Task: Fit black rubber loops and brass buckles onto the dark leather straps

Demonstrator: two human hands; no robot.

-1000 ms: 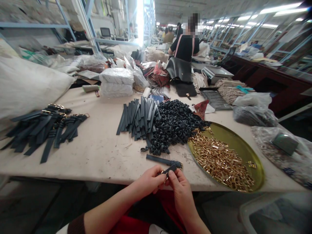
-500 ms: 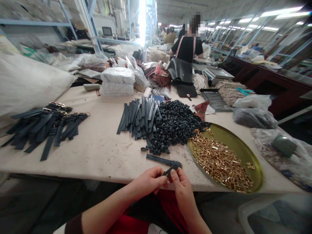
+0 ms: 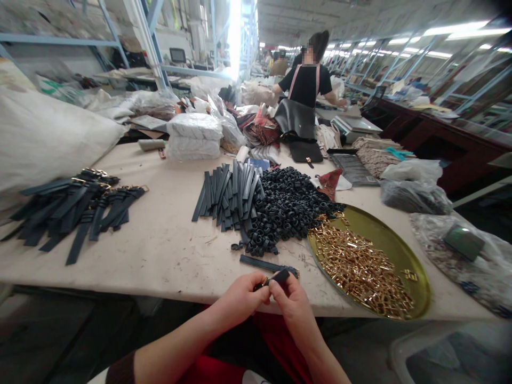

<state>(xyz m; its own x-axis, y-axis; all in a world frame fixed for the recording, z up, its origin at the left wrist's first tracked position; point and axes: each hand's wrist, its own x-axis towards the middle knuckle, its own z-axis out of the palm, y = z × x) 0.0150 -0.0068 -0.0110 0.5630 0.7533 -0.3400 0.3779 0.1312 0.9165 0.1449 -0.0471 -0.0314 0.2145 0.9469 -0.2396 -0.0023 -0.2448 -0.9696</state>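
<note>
At the table's front edge, my left hand [image 3: 248,293] and my right hand [image 3: 291,296] are both closed on one short dark leather strap [image 3: 280,276]. A bit of gold metal shows by my left fingertips; the fingers hide most of it. Just beyond my hands a strap with a buckle end [image 3: 266,263] lies flat on the table. Farther back are a heap of small dark leather loops [image 3: 286,208] and a bundle of plain dark straps [image 3: 228,194]. To the right, a round gold tray [image 3: 394,229] holds many gold buckles [image 3: 356,261].
Buckled straps [image 3: 76,205] are piled at the left beside a large white sack [image 3: 48,128]. Plastic-wrapped packs [image 3: 194,136], a black leather bag [image 3: 296,120] and bagged pieces [image 3: 460,256] stand around the table [image 3: 160,256]. A person [image 3: 306,80] in black stands at the far side.
The held strap has turned between my fingers, and its dark end now points up and to the right. Both hands stay close together. The person at the back has shifted their arms outward.
</note>
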